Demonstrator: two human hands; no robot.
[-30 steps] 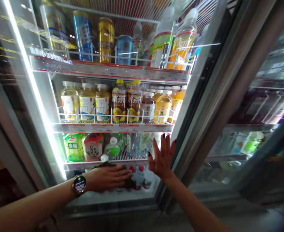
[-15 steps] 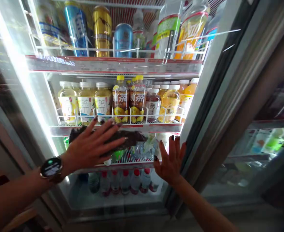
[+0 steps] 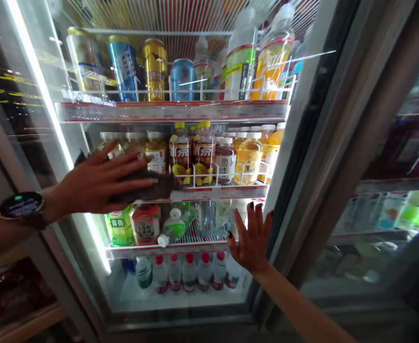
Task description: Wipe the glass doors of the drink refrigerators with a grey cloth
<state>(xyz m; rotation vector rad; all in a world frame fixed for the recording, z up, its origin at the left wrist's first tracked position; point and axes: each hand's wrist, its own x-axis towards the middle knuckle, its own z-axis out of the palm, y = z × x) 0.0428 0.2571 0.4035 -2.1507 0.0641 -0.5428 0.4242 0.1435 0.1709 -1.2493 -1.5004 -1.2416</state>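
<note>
My left hand (image 3: 102,178) presses a dark cloth (image 3: 145,186) against the fridge's glass door (image 3: 191,328), its fingers stretched over the cloth and a little blurred. A round watch is on that wrist. The cloth pokes out past the fingertips on the right, with the rest mostly under the palm. My right hand (image 3: 250,236) rests on the lower right of the glass, fingers up and apart, holding nothing. Behind the pane, several tea bottles (image 3: 203,155) stand on the middle shelf, some hidden by my left hand.
Cans (image 3: 154,71) and large bottles (image 3: 240,62) fill the upper shelf. Lower down are a tilted green-labelled bottle (image 3: 175,225) and a dark jug (image 3: 145,224). Red-capped bottles (image 3: 189,271) line the bottom. A metal door frame (image 3: 324,190) runs along the right.
My left hand has slid left and slightly upward with the cloth, uncovering bottles on the lower shelf. My right hand stays at about the same spot on the glass. The view has shifted slightly.
</note>
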